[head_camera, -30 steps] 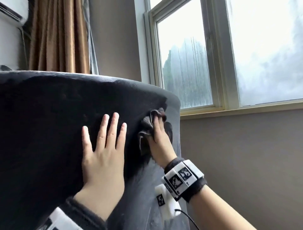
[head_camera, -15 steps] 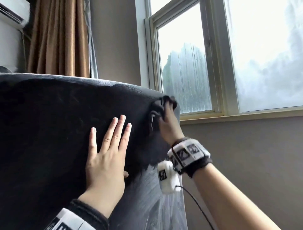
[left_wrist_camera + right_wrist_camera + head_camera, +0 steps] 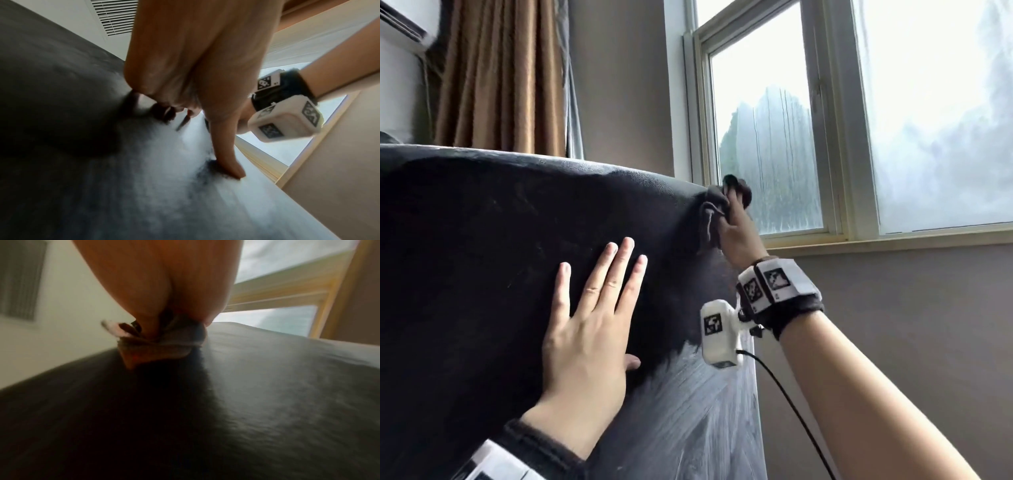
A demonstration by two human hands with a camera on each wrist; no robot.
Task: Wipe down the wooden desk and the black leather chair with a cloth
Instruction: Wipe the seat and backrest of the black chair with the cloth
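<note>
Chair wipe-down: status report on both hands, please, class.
Left hand flat on chair back. Right hand holds cloth at top corner. Nothing in the way.

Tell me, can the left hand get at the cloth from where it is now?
Probably yes. The left hand lies flat on the chair back, and only bare leather separates it from the cloth, though the right hand grips that cloth at the top corner.
</note>
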